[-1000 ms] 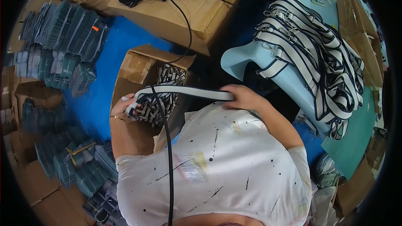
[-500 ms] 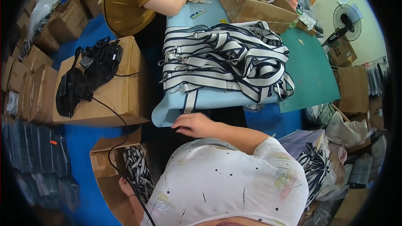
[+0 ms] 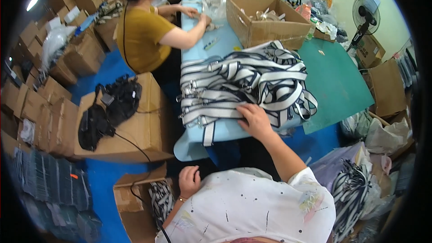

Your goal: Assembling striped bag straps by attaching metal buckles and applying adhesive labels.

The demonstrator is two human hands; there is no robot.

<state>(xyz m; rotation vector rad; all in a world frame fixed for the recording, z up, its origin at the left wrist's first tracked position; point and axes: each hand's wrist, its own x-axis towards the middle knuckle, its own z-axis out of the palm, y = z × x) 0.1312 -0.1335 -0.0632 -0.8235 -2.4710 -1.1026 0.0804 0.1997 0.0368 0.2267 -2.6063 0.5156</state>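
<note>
A tangled pile of white straps with dark navy edges (image 3: 225, 94) and metal clips lies at the near end of the light blue table (image 3: 193, 146). My right hand (image 3: 256, 120) rests on the pile's near edge, fingers apart and pressed lightly on the straps. One strap end (image 3: 208, 135) hangs over the table edge. Lower left, my left hand (image 3: 189, 181) is raised off the table with fingers curled in, and no item shows in it. Below it stands an open cardboard box (image 3: 128, 198) holding several similar striped straps (image 3: 161, 200).
A co-worker in a mustard top (image 3: 141, 40) works at the table's far left. An open carton (image 3: 270, 22) stands behind the pile. Black pouches with a cable (image 3: 110, 108) lie on a closed box at left. A green mat (image 3: 335, 90) and fan (image 3: 365, 15) are right.
My right hand has moved from the table's front edge up onto the strap pile. The left has risen out of the cardboard box. My view has tilted up, showing more of the far room.
</note>
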